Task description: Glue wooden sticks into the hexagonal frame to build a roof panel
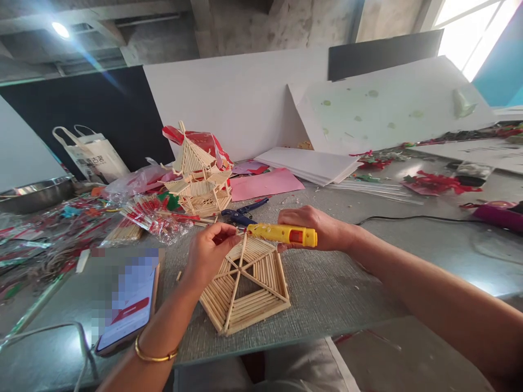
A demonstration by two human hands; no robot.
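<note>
My right hand (pixel 308 219) is wrapped round a yellow hot glue gun (pixel 272 233), whose nozzle points left. Close to that nozzle, the thumb and fingers of my left hand (pixel 206 255) are pinched together; whatever is between them is too small to make out. Below both hands lies a six-sided panel of wooden sticks (pixel 257 302), with spokes meeting at its middle and gaps around the centre. The gun and my left fingertips are over its far edge. Just behind them rest dark blue pliers (pixel 244 213).
A small stick-built pavilion (pixel 198 182) stands behind the pliers. At left are a phone (pixel 129 313), plastic-wrapped sticks (pixel 153 218) and a metal bowl (pixel 38 195). Pink paper (pixel 265 186) and white boards (pixel 308 163) lie farther back. A black cord (pixel 412 219) crosses the right side.
</note>
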